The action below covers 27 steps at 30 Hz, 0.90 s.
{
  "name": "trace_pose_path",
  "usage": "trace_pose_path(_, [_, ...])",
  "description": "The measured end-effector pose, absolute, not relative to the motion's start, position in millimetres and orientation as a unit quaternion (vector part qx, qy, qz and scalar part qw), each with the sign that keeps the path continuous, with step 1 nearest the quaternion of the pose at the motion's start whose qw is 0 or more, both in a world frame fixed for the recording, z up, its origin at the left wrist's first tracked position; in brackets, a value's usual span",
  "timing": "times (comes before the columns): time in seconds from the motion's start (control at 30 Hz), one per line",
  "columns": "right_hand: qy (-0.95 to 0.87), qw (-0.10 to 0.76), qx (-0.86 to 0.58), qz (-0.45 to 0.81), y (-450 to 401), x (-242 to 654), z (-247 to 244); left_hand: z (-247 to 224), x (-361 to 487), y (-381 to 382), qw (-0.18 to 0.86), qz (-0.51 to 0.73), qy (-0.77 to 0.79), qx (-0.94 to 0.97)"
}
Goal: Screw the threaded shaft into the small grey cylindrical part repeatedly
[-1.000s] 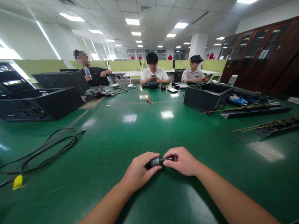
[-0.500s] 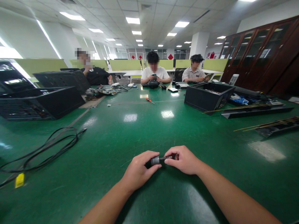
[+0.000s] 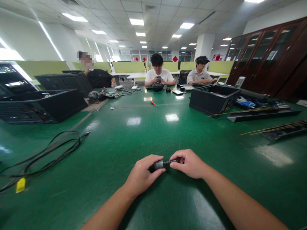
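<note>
My left hand (image 3: pixel 144 174) is closed round the thick end of a small cylinder (image 3: pixel 159 164), black with a grey band. From its right side runs a narrower, dark, ribbed section. On that narrow end my right hand (image 3: pixel 189 163) closes with thumb and fingertips, its other fingers curled. The cylinder lies roughly level between both hands, just above or on the green tabletop (image 3: pixel 153 137); I cannot tell whether it touches. Both of its ends are hidden by my fingers.
Black cables (image 3: pixel 69 148) with a yellow tag (image 3: pixel 20 185) lie at left. Open computer cases stand at left (image 3: pixel 48 107) and right (image 3: pixel 206 101). An orange screwdriver (image 3: pixel 153 103) lies ahead. Metal strips (image 3: pixel 263 114) and thin rods are at right. Several people sit at the far side.
My right hand has shifted very slightly to the right along the narrow end. The left hand keeps its grip in place.
</note>
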State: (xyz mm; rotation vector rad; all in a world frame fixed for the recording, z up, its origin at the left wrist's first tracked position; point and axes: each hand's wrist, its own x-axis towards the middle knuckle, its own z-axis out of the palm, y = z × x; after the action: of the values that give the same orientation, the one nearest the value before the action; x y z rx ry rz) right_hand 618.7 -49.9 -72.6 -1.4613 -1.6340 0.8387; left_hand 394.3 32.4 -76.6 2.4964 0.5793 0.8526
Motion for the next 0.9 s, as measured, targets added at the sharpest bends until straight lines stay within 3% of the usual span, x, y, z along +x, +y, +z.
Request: trace_pose_path(0.9, [-0.631,0.397,-0.572,0.342,-49.5,621.5,-74.4,-78.2,392.1,34.9,0.219,0.314,0.211,0.900])
